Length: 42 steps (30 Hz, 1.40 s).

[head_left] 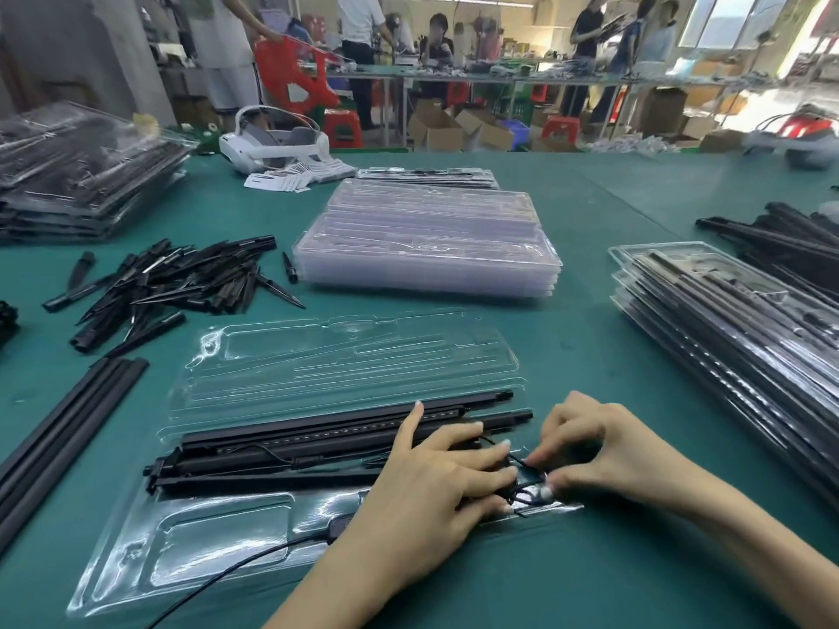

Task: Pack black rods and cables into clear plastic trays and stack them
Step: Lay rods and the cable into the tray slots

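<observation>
Head view: an open clear plastic tray (318, 356) lies on the green bench (590, 311), long black rods (345, 429) seated in it. Left hand (422, 488) presses flat on the rods; right hand (604, 451) pinches a thin black cable (529, 476) at their right end.

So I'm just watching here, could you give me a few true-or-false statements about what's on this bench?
1. Black rods lie in the open clear tray. True.
2. The right hand rests idle off the tray. False: it pinches the small cable bundle.
3. A pile of black spikes lies left. True.
4. The stack of empty trays sits on a red table. False: the table is green.
</observation>
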Tool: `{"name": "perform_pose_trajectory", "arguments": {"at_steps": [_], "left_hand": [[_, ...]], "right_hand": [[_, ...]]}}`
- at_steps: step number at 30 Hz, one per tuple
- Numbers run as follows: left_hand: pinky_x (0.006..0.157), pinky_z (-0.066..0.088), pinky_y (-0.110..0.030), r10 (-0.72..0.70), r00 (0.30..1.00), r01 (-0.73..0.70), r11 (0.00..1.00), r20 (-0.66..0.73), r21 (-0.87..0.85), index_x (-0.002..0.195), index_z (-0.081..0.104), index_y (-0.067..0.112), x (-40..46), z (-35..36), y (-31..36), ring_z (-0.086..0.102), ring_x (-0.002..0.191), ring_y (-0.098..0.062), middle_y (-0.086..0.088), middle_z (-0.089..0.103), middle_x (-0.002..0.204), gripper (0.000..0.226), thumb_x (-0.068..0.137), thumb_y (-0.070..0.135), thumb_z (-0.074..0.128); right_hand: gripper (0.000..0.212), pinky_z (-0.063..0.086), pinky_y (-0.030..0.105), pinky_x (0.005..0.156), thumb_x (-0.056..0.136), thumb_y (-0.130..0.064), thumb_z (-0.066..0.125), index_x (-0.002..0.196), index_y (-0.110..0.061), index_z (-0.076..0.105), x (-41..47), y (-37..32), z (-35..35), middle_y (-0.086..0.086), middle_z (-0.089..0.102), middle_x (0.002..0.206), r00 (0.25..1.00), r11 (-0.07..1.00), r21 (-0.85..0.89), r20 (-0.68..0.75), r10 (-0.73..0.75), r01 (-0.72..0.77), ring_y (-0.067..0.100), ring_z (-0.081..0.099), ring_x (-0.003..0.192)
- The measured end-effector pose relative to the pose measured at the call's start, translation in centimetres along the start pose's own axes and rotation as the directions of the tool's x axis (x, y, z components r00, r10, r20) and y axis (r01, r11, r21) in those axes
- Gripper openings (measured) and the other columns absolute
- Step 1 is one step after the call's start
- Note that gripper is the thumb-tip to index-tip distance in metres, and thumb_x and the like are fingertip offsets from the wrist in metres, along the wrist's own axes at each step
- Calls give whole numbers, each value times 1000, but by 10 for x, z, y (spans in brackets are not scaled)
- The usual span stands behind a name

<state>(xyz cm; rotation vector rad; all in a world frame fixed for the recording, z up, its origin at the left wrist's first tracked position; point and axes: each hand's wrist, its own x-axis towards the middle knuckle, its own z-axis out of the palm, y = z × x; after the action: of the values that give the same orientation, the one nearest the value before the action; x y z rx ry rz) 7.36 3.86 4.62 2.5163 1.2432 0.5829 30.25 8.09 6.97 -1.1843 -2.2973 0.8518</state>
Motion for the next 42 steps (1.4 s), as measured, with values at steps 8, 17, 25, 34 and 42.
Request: {"name": "perform_pose_trajectory", "arguments": {"at_steps": [8,17,25,34,42], "left_hand": [[112,14,-36,35,998,-29,989,-44,145,109,67,35,4,-4,9,44,101,-5,28,65,109,28,88,46,52],[89,26,-25,27,992,-19,997,-121,70,107,65,34,1,2,9,31,86,-5,17,67,87,24,89,43,52],[48,38,-18,-21,989,38,993,-144,114,83,74,43,-4,-6,17,49,56,-7,21,65,63,19,65,42,68],[62,54,-20,11,985,-8,1000,-170,15,88,77,27,-15,-5,20,68,75,-10,13,72,88,25,78,12,59],[96,45,-17,-87,951,28,980,-296,-197,113,66,21,-37,-7,7,61,107,-1,7,69,112,34,89,0,56]], "right_hand": [[21,43,19,77,74,-49,72,89,-33,77,-4,-12,-7,-16,61,83,994,990,-135,109,-24,39,3,55,87],[15,40,17,65,60,-51,77,64,-36,75,-8,-14,8,-8,66,76,991,996,18,-105,86,-85,10,58,76],[15,45,20,77,73,-37,80,86,-30,77,-12,-28,6,-16,61,86,1000,977,-215,-6,-9,7,3,57,85],[49,50,14,71,80,-1,62,116,-34,67,-13,-25,18,-15,65,94,935,913,-199,74,-348,356,1,62,79],[58,49,17,53,76,-11,68,127,-37,57,-14,-28,14,-24,60,105,886,774,-431,216,-410,464,0,55,82]]}}
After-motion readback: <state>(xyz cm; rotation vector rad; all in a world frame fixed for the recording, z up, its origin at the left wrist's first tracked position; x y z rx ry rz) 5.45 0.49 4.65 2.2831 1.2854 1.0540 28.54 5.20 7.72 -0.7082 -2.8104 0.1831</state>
